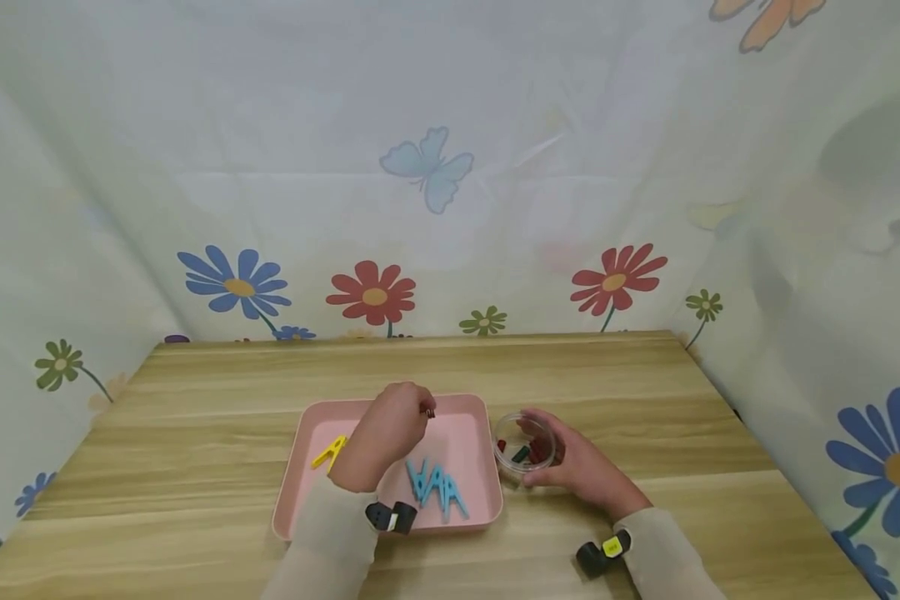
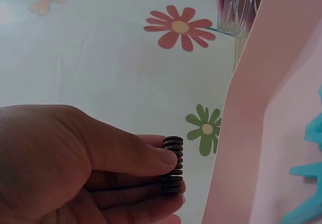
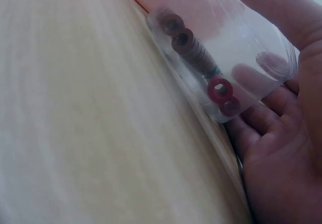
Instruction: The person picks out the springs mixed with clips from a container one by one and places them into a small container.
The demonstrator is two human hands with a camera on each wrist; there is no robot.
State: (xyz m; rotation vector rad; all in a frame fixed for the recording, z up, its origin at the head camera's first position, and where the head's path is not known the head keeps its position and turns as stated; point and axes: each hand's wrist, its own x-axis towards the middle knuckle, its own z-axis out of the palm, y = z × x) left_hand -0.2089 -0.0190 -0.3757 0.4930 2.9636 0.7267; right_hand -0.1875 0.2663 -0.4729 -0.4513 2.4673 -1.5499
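Observation:
Between thumb and fingers my left hand [image 1: 392, 427] pinches a small dark coil spring [image 2: 173, 167], held above the back part of a pink tray [image 1: 461, 433]. My right hand [image 1: 581, 462] curls round a clear round plastic container [image 1: 508, 468] just right of the tray. Through its wall, the right wrist view shows a coiled spring [image 3: 197, 55] lying on its side and a red spring [image 3: 220, 88] end-on. A green spring [image 1: 521, 454] also lies in the container in the head view.
Several light-blue clothespins [image 1: 437, 485] lie in the tray's front right. A yellow clothespin [image 1: 330, 451] lies at its left, beside my left wrist. The wooden table [image 1: 195, 467] reaches back to a flower-print curtain [image 1: 495, 208].

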